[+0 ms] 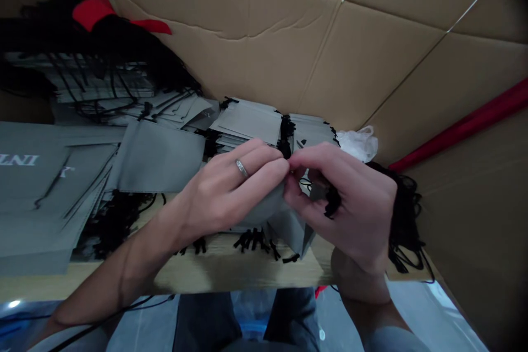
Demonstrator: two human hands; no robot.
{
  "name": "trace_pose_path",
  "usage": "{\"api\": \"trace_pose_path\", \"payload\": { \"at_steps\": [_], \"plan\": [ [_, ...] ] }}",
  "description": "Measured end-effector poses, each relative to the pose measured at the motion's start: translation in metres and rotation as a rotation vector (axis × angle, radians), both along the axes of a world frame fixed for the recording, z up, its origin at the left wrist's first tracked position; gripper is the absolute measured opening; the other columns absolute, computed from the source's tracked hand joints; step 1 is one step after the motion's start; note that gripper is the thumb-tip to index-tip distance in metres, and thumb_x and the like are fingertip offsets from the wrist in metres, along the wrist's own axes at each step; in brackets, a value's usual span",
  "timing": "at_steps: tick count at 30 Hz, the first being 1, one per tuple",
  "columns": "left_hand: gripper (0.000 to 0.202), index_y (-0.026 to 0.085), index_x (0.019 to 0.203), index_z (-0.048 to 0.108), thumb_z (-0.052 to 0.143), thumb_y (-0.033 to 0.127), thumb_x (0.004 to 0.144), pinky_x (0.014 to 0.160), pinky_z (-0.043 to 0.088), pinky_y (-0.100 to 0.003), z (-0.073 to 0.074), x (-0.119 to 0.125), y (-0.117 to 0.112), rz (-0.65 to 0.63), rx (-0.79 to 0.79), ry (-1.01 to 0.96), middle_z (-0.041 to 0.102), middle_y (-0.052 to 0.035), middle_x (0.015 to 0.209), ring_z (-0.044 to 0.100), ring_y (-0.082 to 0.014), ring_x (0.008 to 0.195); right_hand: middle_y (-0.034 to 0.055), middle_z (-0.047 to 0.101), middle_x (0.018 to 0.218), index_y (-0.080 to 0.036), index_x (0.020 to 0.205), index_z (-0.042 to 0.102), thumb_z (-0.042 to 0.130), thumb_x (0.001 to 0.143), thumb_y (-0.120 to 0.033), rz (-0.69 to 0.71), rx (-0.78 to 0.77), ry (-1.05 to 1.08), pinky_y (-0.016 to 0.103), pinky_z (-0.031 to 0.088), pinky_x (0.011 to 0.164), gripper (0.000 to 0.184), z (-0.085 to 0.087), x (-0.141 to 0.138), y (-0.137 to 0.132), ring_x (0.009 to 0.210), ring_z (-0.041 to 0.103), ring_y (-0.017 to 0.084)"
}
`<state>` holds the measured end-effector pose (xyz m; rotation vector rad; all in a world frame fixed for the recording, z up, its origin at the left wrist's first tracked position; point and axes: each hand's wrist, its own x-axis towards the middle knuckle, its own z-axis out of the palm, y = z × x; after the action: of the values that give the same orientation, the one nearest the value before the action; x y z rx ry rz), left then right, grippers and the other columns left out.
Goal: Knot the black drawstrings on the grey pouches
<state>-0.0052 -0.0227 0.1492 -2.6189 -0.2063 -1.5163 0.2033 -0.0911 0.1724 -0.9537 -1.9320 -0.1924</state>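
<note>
Left hand (225, 195) and right hand (344, 203) are together, fingertips (277, 165) clamped on the top of a grey drawstring pouch (293, 231), which is held just above the tabletop's (231, 270) front edge, before stacked pouches (247, 124).

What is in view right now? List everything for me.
held drawstring bag: one, grey, between both hands
stacked drawstring bags: many, grey, in piles behind and left of the hands
drawstring cords: many, black, trailing from the bags
fabric piece: one, red, far upper left
plastic bag: one, white, behind the right hand
tube: one, red, along the right wall
cardboard wall: one, brown, behind everything
tabletop: one, pale wood, under the bags
left hand: one, pinching the held bag, wearing a silver ring
right hand: one, pinching the held bag
</note>
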Motion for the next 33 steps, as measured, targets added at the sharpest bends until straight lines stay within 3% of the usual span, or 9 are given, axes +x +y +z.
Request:
{"api": "trace_pose_path", "payload": {
  "at_steps": [6,11,15,17,19,22,26,29,33],
  "plan": [
    [0.016,0.016,0.116,0.068,0.053,0.013,0.116,0.078,0.065,-0.040,0.001,0.002,0.008,-0.007,0.100,-0.003,0.076,-0.0127,0.100,0.073,-0.0255,0.093,-0.0028,0.080,0.093,-0.025,0.104,0.076,0.074,0.097,-0.006,0.060,-0.192,0.144,0.026,0.062,0.069,0.020,0.001,0.005,0.001,0.077,0.073,0.012],
    [0.028,0.023,0.121,0.066,0.051,0.002,0.111,0.078,0.061,-0.031,-0.006,0.000,0.009,-0.116,-0.199,-0.006,0.075,-0.0074,0.106,0.070,-0.0176,0.090,-0.0053,0.078,0.081,-0.025,0.093,0.080,0.080,0.084,-0.004,0.153,-0.366,0.366,0.022,0.050,0.053,0.023,0.003,0.005,0.008,0.062,0.063,0.009],
    [0.015,0.025,0.114,0.067,0.063,0.011,0.110,0.073,0.058,-0.031,-0.009,0.002,0.010,-0.253,-0.445,-0.137,0.073,-0.0035,0.096,0.069,-0.0161,0.082,-0.0034,0.079,0.075,-0.022,0.086,0.082,0.086,0.080,-0.008,0.244,-0.480,0.510,0.019,0.051,0.049,0.016,0.006,0.004,0.017,0.058,0.065,0.009],
    [0.014,0.025,0.113,0.068,0.066,0.012,0.109,0.074,0.058,-0.032,-0.008,0.003,0.011,-0.255,-0.463,-0.172,0.075,-0.0035,0.096,0.070,-0.0169,0.083,-0.0025,0.080,0.075,-0.021,0.085,0.082,0.088,0.079,-0.011,0.253,-0.487,0.542,0.019,0.053,0.049,0.013,0.006,0.003,0.020,0.058,0.066,0.010],
    [0.016,0.025,0.115,0.069,0.067,0.010,0.109,0.077,0.061,-0.031,-0.007,0.004,0.012,-0.193,-0.396,-0.154,0.077,-0.0040,0.099,0.074,-0.0170,0.087,-0.0030,0.079,0.073,-0.021,0.084,0.082,0.086,0.079,-0.010,0.181,-0.443,0.540,0.018,0.050,0.048,0.013,0.007,0.001,0.021,0.056,0.064,0.009],
    [0.021,0.022,0.121,0.071,0.069,0.006,0.108,0.081,0.066,-0.029,-0.004,0.001,0.011,-0.046,-0.155,-0.082,0.081,-0.0056,0.103,0.079,-0.0174,0.093,-0.0056,0.074,0.069,-0.022,0.086,0.081,0.082,0.080,-0.006,0.035,-0.341,0.485,0.019,0.045,0.045,0.017,0.004,-0.004,0.017,0.053,0.058,0.008],
    [0.020,0.015,0.123,0.075,0.076,0.007,0.105,0.092,0.075,-0.034,-0.004,-0.008,0.006,0.095,0.125,0.004,0.085,-0.0118,0.113,0.085,-0.0237,0.102,-0.0069,0.073,0.071,-0.025,0.093,0.081,0.082,0.083,-0.007,-0.044,-0.240,0.382,0.023,0.052,0.053,0.021,-0.002,-0.008,0.008,0.055,0.057,0.009],
    [0.016,0.017,0.121,0.076,0.078,0.012,0.106,0.098,0.079,-0.039,-0.006,-0.014,0.000,0.148,0.167,0.022,0.087,-0.0111,0.119,0.087,-0.0259,0.108,-0.0055,0.076,0.078,-0.028,0.097,0.080,0.082,0.087,-0.009,-0.079,-0.187,0.307,0.028,0.059,0.061,0.021,-0.006,-0.008,0.002,0.058,0.058,0.011],
    [0.014,0.017,0.116,0.077,0.083,0.013,0.104,0.088,0.079,-0.033,-0.005,-0.014,-0.006,0.154,0.136,-0.067,0.088,-0.0072,0.104,0.088,-0.0222,0.094,-0.0027,0.081,0.087,-0.029,0.100,0.080,0.082,0.089,-0.009,-0.021,-0.154,0.284,0.031,0.061,0.061,0.023,-0.006,-0.007,-0.001,0.061,0.061,0.013]
  ]
}}
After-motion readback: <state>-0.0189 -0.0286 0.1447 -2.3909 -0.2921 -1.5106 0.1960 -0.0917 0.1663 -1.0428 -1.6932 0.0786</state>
